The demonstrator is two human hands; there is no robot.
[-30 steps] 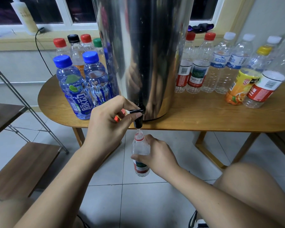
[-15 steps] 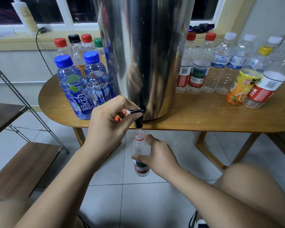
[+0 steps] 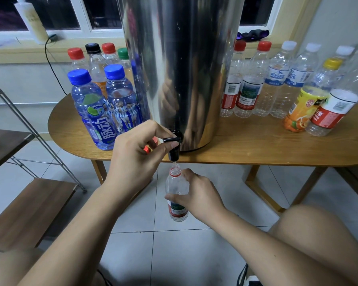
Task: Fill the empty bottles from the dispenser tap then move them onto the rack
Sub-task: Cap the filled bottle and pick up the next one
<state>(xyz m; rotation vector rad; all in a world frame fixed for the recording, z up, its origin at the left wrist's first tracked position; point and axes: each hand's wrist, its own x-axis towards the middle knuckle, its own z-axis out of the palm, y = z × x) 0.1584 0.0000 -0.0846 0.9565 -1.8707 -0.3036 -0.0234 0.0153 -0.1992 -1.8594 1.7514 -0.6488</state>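
Nothing shifted: left hand (image 3: pixel 135 155) pinches black tap (image 3: pixel 173 150), right hand (image 3: pixel 199 196) grips clear bottle (image 3: pixel 174 185).

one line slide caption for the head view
Left hand pinches the dispenser tap lever; right hand holds an uncapped bottle under it.

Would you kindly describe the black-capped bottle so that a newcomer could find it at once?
Start at the tall steel dispenser on the wooden table. Left of it, in the back row behind the two blue-capped bottles, stands the black-capped bottle. It alone has a black cap; its neighbours' caps are red or green.
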